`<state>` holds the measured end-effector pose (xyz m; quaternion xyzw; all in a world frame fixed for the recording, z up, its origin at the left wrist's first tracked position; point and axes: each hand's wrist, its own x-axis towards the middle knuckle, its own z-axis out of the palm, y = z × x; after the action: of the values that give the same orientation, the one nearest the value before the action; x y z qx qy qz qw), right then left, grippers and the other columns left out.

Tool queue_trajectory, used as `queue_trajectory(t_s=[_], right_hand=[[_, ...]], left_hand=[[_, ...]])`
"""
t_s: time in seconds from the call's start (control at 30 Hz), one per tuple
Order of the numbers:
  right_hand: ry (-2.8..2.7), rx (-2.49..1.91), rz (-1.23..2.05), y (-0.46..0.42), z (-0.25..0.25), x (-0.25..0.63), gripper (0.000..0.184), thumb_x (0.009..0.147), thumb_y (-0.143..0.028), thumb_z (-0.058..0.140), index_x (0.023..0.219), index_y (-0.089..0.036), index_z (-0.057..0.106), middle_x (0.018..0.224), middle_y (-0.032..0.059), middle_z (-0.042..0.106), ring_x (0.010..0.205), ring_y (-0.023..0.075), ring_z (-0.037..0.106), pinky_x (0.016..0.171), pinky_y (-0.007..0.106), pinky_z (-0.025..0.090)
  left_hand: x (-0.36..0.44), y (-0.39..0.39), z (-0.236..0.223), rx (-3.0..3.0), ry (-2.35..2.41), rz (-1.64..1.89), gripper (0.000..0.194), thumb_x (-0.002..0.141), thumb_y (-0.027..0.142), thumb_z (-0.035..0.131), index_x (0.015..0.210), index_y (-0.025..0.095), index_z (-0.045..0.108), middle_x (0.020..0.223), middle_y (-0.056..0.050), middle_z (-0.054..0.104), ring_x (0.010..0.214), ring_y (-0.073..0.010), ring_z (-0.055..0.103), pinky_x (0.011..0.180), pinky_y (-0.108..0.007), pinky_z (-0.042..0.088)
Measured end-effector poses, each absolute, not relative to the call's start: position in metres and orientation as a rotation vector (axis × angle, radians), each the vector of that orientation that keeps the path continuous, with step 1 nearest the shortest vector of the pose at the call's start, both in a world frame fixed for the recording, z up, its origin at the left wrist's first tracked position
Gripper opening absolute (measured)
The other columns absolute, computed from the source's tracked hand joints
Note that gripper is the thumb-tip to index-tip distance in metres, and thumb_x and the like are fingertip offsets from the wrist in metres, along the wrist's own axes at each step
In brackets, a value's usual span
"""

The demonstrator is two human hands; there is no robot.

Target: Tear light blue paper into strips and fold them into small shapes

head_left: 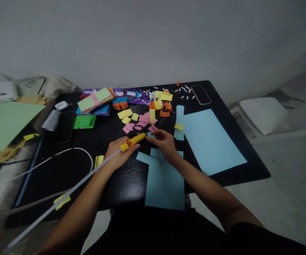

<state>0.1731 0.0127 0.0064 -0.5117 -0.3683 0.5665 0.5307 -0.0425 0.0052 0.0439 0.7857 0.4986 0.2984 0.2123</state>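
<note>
My left hand (118,150) is closed around a yellow hot glue gun (132,142), its tip pointing right. A long translucent glue stick (70,193) runs out of the gun's back, over my left forearm. With closed fingers my right hand (164,142) pinches a small light-blue paper piece (150,135) at the gun's tip. Below my hands lie a blue paper sheet (165,187) and a blue strip (148,158). Just beyond them sit dark scissors (138,128), partly hidden, among pink paper pieces (145,120).
A large light-blue sheet (214,140) covers the table's right part, below a phone (201,95). Yellow (125,113) and orange scraps (164,113) lie mid-table. Stacked coloured papers (97,100) and a green bundle (84,122) stand left. A white cable (85,151) loops at left.
</note>
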Motion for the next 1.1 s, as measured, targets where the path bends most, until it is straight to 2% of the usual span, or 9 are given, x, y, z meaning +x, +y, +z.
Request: queue_trajectory(t_s=[0.43, 0.73, 1.1], right_hand=[[-0.816, -1.148, 1.415, 0.0113, 0.0116, 0.1714, 0.033, 0.062, -0.038, 0.091, 0.085, -0.021, 0.075, 0.084, 0.0009, 0.076, 0.079, 0.0191, 0.071, 0.084, 0.041, 0.064], [-0.881, -1.181, 1.377, 0.0105, 0.0094, 0.1734, 0.028, 0.067, -0.036, 0.088, 0.089, -0.022, 0.076, 0.088, 0.0018, 0.077, 0.089, 0.0212, 0.072, 0.087, 0.04, 0.06], [-0.715, -1.163, 1.427, 0.0137, 0.0124, 0.1755, 0.03, 0.061, -0.034, 0.091, 0.086, -0.022, 0.08, 0.089, 0.0016, 0.079, 0.084, 0.0184, 0.072, 0.084, 0.034, 0.059]], left_hand=[[-0.0424, 0.0048, 0.0418, 2.179, 1.397, 0.784, 0.036, 0.095, 0.048, 0.063, 0.071, 0.022, 0.06, 0.064, 0.002, 0.054, 0.06, -0.0149, 0.055, 0.06, -0.028, 0.041], [-0.0425, 0.0054, 0.0425, 2.153, 1.378, 0.791, 0.036, 0.094, 0.047, 0.065, 0.068, 0.022, 0.058, 0.063, 0.002, 0.052, 0.059, -0.0147, 0.053, 0.06, -0.028, 0.038], [-0.0387, 0.0029, 0.047, 2.169, 1.3, 0.778, 0.041, 0.094, 0.05, 0.064, 0.066, 0.024, 0.049, 0.06, 0.003, 0.048, 0.057, -0.0152, 0.053, 0.06, -0.029, 0.043]])
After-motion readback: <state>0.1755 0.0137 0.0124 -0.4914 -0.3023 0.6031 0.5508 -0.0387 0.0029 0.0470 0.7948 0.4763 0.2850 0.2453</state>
